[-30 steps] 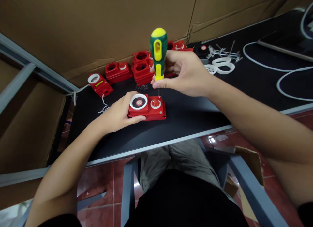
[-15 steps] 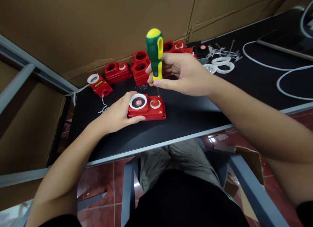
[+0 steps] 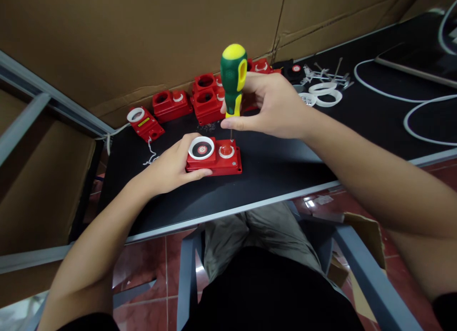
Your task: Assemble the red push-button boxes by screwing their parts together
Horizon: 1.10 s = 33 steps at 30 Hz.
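A red alarm-like box (image 3: 217, 168) lies on the black table, with a white ring (image 3: 191, 152) around a dark round face and a red dome (image 3: 226, 149) beside it. My left hand (image 3: 174, 164) grips the box's left end, thumb along the front side. My right hand (image 3: 267, 105) is closed around a green and yellow screwdriver (image 3: 232, 74), held nearly upright. The screwdriver's tip meets a screw at the box's back right corner. Another screw head (image 3: 234, 163) shows at the front right corner.
Behind stand more red housings (image 3: 171, 106) against the cardboard wall (image 3: 160, 36). A smaller red unit (image 3: 146, 126) with a white cord lies left. White rings (image 3: 329, 99), metal pieces (image 3: 326, 75) and a white cable (image 3: 378, 97) lie to the right on the table (image 3: 285, 169).
The screwdriver's handle has swung a little to the right and stands straighter, my right hand moving with it. The box and my left hand stay in place.
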Each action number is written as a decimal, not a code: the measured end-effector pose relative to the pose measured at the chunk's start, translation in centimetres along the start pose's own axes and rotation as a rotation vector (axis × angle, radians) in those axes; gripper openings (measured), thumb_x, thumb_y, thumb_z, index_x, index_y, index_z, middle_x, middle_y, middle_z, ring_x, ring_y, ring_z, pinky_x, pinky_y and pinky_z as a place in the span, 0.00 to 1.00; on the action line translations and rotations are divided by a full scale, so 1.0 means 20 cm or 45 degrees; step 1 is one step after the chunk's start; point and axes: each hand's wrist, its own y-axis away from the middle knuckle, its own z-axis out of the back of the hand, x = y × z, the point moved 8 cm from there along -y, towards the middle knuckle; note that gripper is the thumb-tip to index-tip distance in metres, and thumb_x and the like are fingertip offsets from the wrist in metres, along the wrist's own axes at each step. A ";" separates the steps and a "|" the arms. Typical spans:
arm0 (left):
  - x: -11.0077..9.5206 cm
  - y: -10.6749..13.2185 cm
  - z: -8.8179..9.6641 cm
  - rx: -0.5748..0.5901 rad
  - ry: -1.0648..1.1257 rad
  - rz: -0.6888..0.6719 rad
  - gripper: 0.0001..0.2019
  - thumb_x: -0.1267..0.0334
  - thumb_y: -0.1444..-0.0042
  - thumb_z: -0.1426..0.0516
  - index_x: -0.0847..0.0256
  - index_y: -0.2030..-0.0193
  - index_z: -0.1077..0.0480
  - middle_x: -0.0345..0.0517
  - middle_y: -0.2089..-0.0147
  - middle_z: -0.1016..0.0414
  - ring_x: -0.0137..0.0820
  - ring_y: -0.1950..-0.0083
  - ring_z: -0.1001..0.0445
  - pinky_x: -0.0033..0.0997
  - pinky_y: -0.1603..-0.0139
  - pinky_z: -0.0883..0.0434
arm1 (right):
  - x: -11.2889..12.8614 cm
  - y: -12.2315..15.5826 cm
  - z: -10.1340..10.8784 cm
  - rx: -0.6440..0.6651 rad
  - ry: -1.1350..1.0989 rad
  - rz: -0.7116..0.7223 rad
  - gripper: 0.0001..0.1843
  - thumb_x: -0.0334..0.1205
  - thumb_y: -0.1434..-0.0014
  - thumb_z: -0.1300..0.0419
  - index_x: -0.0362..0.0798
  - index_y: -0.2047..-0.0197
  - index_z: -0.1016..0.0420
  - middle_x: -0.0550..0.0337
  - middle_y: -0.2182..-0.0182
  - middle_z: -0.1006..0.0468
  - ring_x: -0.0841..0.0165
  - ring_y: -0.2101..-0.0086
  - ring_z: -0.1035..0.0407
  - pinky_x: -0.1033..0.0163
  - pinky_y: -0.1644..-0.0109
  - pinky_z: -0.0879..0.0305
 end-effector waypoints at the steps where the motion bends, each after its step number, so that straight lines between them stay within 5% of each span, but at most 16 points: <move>1: 0.00 0.00 0.00 0.000 -0.002 0.002 0.55 0.17 0.30 0.31 0.59 0.16 0.34 0.70 0.23 0.15 0.67 0.24 0.12 0.64 0.17 0.15 | 0.01 0.00 0.00 -0.007 0.002 0.005 0.28 0.65 0.38 0.09 0.58 0.55 0.15 0.55 0.52 0.13 0.50 0.50 0.15 0.37 0.33 0.07; 15: 0.00 0.00 0.00 -0.005 0.011 -0.004 0.56 0.17 0.30 0.31 0.61 0.16 0.35 0.71 0.22 0.16 0.67 0.24 0.12 0.65 0.17 0.15 | 0.04 0.00 -0.01 0.004 0.028 -0.039 0.24 0.56 0.39 0.09 0.58 0.52 0.15 0.59 0.56 0.08 0.51 0.54 0.12 0.40 0.38 0.06; 25: 0.00 0.01 0.00 0.004 -0.012 0.023 0.58 0.13 0.31 0.32 0.60 0.15 0.34 0.71 0.22 0.16 0.68 0.24 0.12 0.64 0.16 0.16 | 0.08 -0.01 -0.03 0.112 -0.105 0.011 0.25 0.57 0.40 0.11 0.59 0.50 0.15 0.55 0.50 0.06 0.54 0.51 0.13 0.47 0.42 0.08; 33: 0.00 0.00 0.01 -0.009 -0.015 0.005 0.58 0.12 0.31 0.33 0.61 0.16 0.34 0.71 0.25 0.15 0.67 0.25 0.11 0.63 0.18 0.15 | 0.11 0.00 -0.04 0.099 0.058 0.126 0.17 0.59 0.27 0.21 0.55 0.49 0.11 0.50 0.39 0.09 0.50 0.38 0.14 0.42 0.23 0.12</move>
